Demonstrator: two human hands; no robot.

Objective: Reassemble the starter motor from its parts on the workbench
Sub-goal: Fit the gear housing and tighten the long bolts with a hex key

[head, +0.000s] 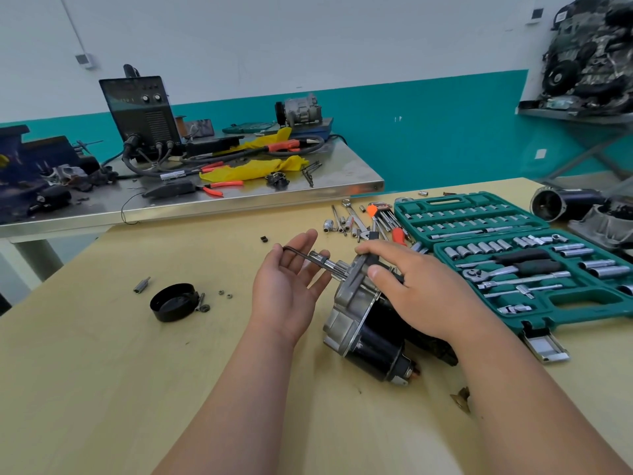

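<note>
Observed: the starter motor point(356, 317) lies on its side on the wooden workbench point(102, 371), its aluminium drive-end housing uppermost and its shaft point(330, 264) pointing away from the person.

Step in hand, as judged: fitting a part onto the shaft end. A thin dark bent part point(301, 255) lies across the left fingers, just beside the shaft; what it is cannot be told. To do this well, the motor body should be kept from rolling, the part brought square to the shaft and seated fully before any fastening.

Hands: the right hand point(421, 289) grips the housing rim, fingers curled over the top and thumb pressed on the housing face, forearm running over the black motor body. The left hand point(286, 289) is palm-up and spread wide, fingers straight, cradling rather than pinching.

Left of the motor: a black end cap point(173, 301) and small nuts point(225, 294), not yet fitted. Right of it: an open socket set point(513, 255).
</note>
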